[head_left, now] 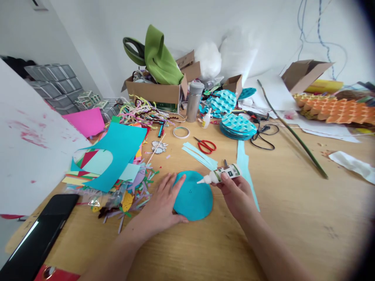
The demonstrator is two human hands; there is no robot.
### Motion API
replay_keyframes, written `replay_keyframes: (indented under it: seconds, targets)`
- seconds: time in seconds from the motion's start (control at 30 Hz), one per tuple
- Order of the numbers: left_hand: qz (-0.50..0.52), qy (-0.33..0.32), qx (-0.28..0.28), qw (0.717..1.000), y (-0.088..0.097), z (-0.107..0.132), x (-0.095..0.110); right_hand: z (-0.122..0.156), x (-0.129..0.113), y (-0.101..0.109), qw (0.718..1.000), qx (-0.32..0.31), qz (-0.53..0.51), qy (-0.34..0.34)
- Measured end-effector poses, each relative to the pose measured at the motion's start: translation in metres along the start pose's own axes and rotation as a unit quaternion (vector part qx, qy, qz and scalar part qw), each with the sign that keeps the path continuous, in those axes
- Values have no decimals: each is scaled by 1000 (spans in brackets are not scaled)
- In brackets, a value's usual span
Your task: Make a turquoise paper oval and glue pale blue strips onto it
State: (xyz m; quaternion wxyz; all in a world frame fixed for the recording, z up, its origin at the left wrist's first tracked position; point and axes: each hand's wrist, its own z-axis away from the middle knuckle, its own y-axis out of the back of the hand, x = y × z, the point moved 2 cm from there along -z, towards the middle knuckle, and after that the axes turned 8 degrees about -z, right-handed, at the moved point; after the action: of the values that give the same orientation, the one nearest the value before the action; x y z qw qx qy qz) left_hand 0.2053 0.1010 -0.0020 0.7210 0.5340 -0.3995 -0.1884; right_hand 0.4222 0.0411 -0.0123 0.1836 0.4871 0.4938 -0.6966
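Observation:
A teal paper disc (195, 199) lies flat on the wooden table (293, 218) in front of me. My left hand (159, 205) rests open on its left edge, fingers stretched flat. My right hand (236, 195) is closed around a small white glue bottle (224, 173), held sideways with its nozzle over the disc's upper right part. A few tiny dots show near the disc's middle.
Light blue paper strips (202, 155) and red-handled scissors (206, 145) lie behind the disc. A tape roll (181, 132), stacked woven teal discs (238, 125), a metal bottle (193, 100) and cardboard boxes stand farther back. Coloured paper scraps (117, 168) pile at left; a black phone (39, 234) lies at the near left.

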Motion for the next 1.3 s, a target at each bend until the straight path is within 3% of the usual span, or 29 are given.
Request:
replay_keyframes:
  seconds: [0.57, 0.67, 0.77, 0.9, 1.07, 1.3]
  targets:
    - [4, 19, 28, 999, -6, 1, -2, 6, -1, 3, 992, -4, 118, 43]
    - [10, 4, 78, 997, -5, 0, -5, 8, -3, -1, 988, 8, 143, 49]
    - [47, 0, 167, 985, 0, 0, -9, 10, -5, -2, 984, 31, 164, 64]
    - [126, 62, 275, 951, 12, 3, -13, 10, -8, 3, 982, 62, 147, 102]
    - [173, 86, 312, 930, 20, 5, -13, 6, -11, 6, 981, 103, 123, 111]
    - [160, 55, 337, 926, 14, 4, -14, 6, -11, 3, 985, 91, 95, 113]
